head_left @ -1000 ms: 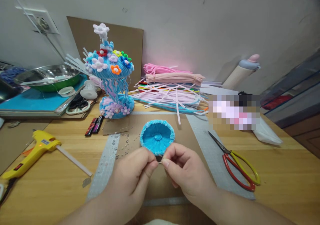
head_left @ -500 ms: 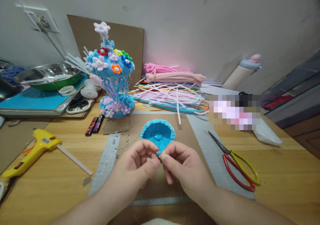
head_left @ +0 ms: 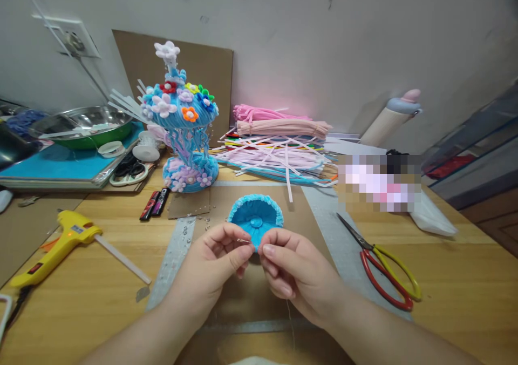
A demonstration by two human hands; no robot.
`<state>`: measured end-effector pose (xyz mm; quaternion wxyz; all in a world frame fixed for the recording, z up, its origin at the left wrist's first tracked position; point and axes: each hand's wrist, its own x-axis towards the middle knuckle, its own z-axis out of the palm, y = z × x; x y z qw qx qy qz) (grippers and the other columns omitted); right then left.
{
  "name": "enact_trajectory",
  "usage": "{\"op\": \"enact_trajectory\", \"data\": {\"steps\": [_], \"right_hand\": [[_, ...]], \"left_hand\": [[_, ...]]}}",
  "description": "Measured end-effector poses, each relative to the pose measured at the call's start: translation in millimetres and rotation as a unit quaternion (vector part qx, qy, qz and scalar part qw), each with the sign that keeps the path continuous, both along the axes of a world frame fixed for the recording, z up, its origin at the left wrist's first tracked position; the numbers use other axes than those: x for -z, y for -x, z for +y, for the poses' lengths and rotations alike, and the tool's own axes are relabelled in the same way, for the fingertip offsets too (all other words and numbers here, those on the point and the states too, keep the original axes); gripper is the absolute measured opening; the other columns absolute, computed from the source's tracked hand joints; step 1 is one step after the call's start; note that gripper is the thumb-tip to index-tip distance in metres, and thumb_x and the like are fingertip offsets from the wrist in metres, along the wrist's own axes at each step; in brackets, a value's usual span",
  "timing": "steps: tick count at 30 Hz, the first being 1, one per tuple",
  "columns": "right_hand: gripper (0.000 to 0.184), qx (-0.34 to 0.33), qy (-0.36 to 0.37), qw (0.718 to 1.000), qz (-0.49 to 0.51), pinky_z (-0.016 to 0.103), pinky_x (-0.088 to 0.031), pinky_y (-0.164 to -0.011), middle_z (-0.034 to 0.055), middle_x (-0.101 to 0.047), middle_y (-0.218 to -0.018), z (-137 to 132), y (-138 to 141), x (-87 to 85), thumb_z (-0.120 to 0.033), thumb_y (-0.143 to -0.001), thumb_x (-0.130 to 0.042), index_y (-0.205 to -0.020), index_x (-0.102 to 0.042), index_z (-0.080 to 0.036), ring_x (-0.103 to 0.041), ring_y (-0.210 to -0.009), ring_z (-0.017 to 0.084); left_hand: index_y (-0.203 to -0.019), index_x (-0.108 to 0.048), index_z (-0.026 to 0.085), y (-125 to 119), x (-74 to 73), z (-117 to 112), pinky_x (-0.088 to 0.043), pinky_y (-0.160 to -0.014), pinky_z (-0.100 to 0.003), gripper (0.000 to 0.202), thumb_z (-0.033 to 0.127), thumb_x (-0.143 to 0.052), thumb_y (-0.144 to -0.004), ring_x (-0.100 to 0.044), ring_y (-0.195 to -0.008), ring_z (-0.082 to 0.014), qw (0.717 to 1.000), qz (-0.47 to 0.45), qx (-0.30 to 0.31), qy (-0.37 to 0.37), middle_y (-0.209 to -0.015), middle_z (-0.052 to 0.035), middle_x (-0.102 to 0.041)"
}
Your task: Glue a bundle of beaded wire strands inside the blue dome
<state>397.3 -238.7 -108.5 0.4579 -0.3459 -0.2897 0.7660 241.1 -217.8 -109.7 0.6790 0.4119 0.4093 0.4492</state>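
over cardboard (head_left: 243, 308) | hands (head_left: 301, 262) pinching thread (head_left: 243, 240), partly hiding blue bowl (head_left: 256, 222) | scissors (head_left: 367, 245) right

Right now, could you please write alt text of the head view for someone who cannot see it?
A person's left hand and right hand pinch a thin strand before a blue, ruffle-edged cup. A yellow glue gun lies left, scissors right, and a flower-covered craft stands behind.

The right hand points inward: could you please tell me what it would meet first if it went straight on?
Probably the left hand, whose fingertips face those of the right hand across a small gap; the blue cup shows just beyond, though depth is unclear.
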Motion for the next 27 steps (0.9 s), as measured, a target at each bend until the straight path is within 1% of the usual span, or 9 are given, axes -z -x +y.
{"op": "enact_trajectory", "data": {"steps": [3,7,9,11,14,17,20,23,27], "right_hand": [[0.023,-0.02,0.017,0.999,0.018,0.011,-0.02,-0.032,-0.0068,-0.048,-0.05,1.2,-0.8,-2.0,-0.03,-0.078,-0.07,-0.074,-0.053,-0.015,-0.032,-0.032,0.0],[0.022,-0.027,-0.006,0.999,-0.027,0.011,-0.022,-0.03,-0.0068,-0.049,-0.049,1.8,-1.3,1.2,-0.033,-0.08,-0.067,-0.079,-0.053,-0.016,-0.033,-0.031,0.002],[0.022,-0.036,-0.017,0.999,-0.036,0.011,-0.023,-0.03,-0.0068,-0.05,-0.048,1.4,-1.4,3.2,-0.035,-0.083,-0.065,-0.079,-0.052,-0.017,-0.035,-0.03,0.002],[0.023,-0.052,-0.01,0.998,-0.023,0.011,-0.023,-0.03,-0.0073,-0.048,-0.048,1.1,-1.6,4.4,-0.034,-0.084,-0.064,-0.076,-0.05,-0.017,-0.036,-0.03,0.002],[0.024,-0.077,0.012,0.997,0.002,0.012,-0.023,-0.029,-0.0075,-0.047,-0.047,1.6,-1.9,5.0,-0.032,-0.083,-0.064,-0.074,-0.048,-0.017,-0.034,-0.029,0.002],[0.024,-0.088,0.024,0.996,0.01,0.012,-0.023,-0.029,-0.0075,-0.047,-0.046,2.6,-2.5,5.4,-0.031,-0.083,-0.064,-0.073,-0.047,-0.017,-0.032,-0.028,0.002],[0.025,-0.091,0.025,0.995,0.001,0.012,-0.022,-0.03,-0.0069,-0.048,-0.047,2.9,-2.7,5.4,-0.031,-0.083,-0.064,-0.072,-0.046,-0.017,-0.033,-0.029,0.002],[0.026,-0.086,0.017,0.996,-0.015,0.013,-0.022,-0.031,-0.0056,-0.05,-0.05,2.8,-2.5,4.2,-0.033,-0.081,-0.066,-0.073,-0.048,-0.017,-0.035,-0.032,0.002],[0.027,-0.073,0.006,0.997,-0.014,0.014,-0.019,-0.033,-0.0069,-0.046,-0.051,3.3,-3.4,1.2,-0.033,-0.079,-0.069,-0.072,-0.049,-0.016,-0.03,-0.036,0.002]], "left_hand": [[-0.073,-0.067,0.017,-1.8,0.7,-1.5,-0.042,-0.048,-0.017,0.022,0.031,-0.081,-0.064,-0.05,-0.051,-0.0077,1.0,-0.011,-0.011,0.014,-0.059,0.0023,-0.059],[-0.07,-0.069,0.017,-2.6,3.5,-1.5,-0.04,-0.048,-0.016,0.017,0.029,-0.08,-0.064,-0.048,-0.05,-0.0066,1.0,0.006,-0.025,0.014,-0.059,0.0028,-0.058],[-0.067,-0.069,0.017,-3.4,4.7,-1.4,-0.04,-0.048,-0.016,0.015,0.027,-0.08,-0.064,-0.048,-0.051,-0.0062,1.0,0.015,-0.02,0.012,-0.063,0.0021,-0.06],[-0.064,-0.069,0.016,-4.6,4.9,-1.5,-0.04,-0.049,-0.016,0.015,0.027,-0.08,-0.064,-0.048,-0.053,-0.0064,1.0,0.013,-0.007,0.013,-0.067,0.0012,-0.061],[-0.063,-0.069,0.016,-6.2,3.6,-1.8,-0.039,-0.049,-0.016,0.016,0.028,-0.08,-0.063,-0.047,-0.052,-0.0064,0.999,-0.003,0.009,0.033,-0.065,0.0012,-0.06],[-0.061,-0.068,0.016,-6.8,1.6,-2.1,-0.038,-0.048,-0.017,0.019,0.028,-0.083,-0.059,-0.046,-0.05,-0.006,0.998,-0.015,0.013,0.056,-0.063,0.0017,-0.059],[-0.061,-0.068,0.015,-6.2,0.6,-2.4,-0.036,-0.048,-0.017,0.021,0.029,-0.083,-0.058,-0.045,-0.05,-0.0057,0.997,-0.023,0.018,0.068,-0.063,0.002,-0.059],[-0.063,-0.067,0.015,-5.3,1.3,-2.4,-0.036,-0.049,-0.017,0.022,0.032,-0.081,-0.062,-0.044,-0.051,-0.0059,0.996,-0.028,0.033,0.079,-0.059,0.0027,-0.056],[-0.063,-0.067,0.015,-4.8,3.4,-1.6,-0.034,-0.049,-0.017,0.023,0.033,-0.082,-0.061,-0.043,-0.051,-0.0055,0.997,-0.024,0.025,0.074,-0.061,0.0027,-0.057]]}}
